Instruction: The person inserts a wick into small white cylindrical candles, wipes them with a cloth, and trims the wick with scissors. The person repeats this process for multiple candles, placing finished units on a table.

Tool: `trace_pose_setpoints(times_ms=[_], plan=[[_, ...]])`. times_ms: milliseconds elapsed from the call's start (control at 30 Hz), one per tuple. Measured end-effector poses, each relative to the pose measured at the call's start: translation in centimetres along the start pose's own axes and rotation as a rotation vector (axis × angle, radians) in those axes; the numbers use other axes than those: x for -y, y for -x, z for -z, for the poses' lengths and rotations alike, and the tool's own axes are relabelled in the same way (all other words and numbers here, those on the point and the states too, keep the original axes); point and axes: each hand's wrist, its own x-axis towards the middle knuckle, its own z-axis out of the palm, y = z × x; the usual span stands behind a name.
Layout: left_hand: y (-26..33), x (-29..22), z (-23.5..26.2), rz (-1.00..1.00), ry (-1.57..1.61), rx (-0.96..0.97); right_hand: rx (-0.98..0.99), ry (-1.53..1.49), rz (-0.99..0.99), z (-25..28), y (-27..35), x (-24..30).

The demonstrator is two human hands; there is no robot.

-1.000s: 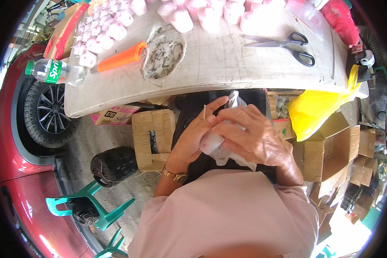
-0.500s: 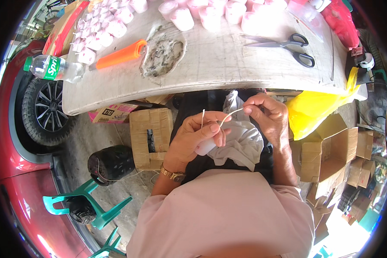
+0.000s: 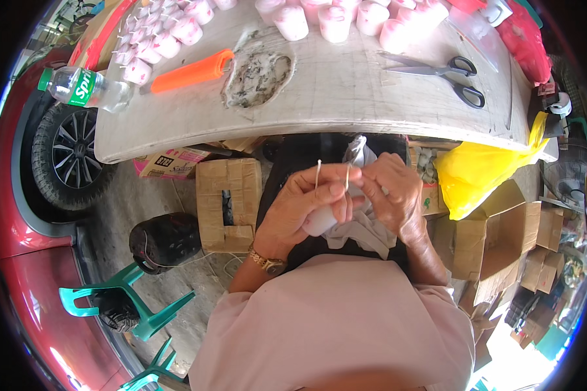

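Observation:
My left hand (image 3: pixel 306 202) holds a small white candle-like cup (image 3: pixel 319 221) in my lap, thumb and fingers pinched on a thin white wick (image 3: pixel 318 173) that sticks up. My right hand (image 3: pixel 391 192) pinches a second white wick strand (image 3: pixel 347 177) right beside it, over a crumpled clear plastic bag (image 3: pixel 365 228) lying on my lap. The two hands touch, just below the front edge of the grey table (image 3: pixel 346 98).
On the table lie scissors (image 3: pixel 450 72), an orange tube (image 3: pixel 192 70), a patch of wax crumbs (image 3: pixel 257 78), several pink-and-white candles (image 3: pixel 332 19) and a plastic bottle (image 3: pixel 88 88). Cardboard boxes (image 3: pixel 228 202), a yellow bag (image 3: pixel 476 169), a green chair (image 3: pixel 120 303) and a car wheel (image 3: pixel 68 156) surround me.
My hands came together from an earlier spread; the right hand moved back left to the left hand, and both now pinch the wick ends upright above the cup.

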Motion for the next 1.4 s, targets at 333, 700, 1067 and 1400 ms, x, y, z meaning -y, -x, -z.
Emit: trace_pose_setpoints(times_ms=[333,700,1067,1400], plan=[[0.1,-0.4,-1.7,-0.305,-1.046,-0.214,0.063,-0.039,0.01,0.9,-0.2,0.7],[-0.5,0.1,-1.1,-0.246,-0.583,-0.296,-0.029,-0.314,-0.102,-0.5,0.1,0.8],[-0.4,-0.2,-1.4,-0.235,-0.603,-0.37,-0.088,0.043,0.125,-0.9,-0.5,1.0],[-0.9,0.8,-1.9,-0.703,-1.199,-0.49,-0.065,-0.082,-0.085,-1.2,-0.9,1.4]])
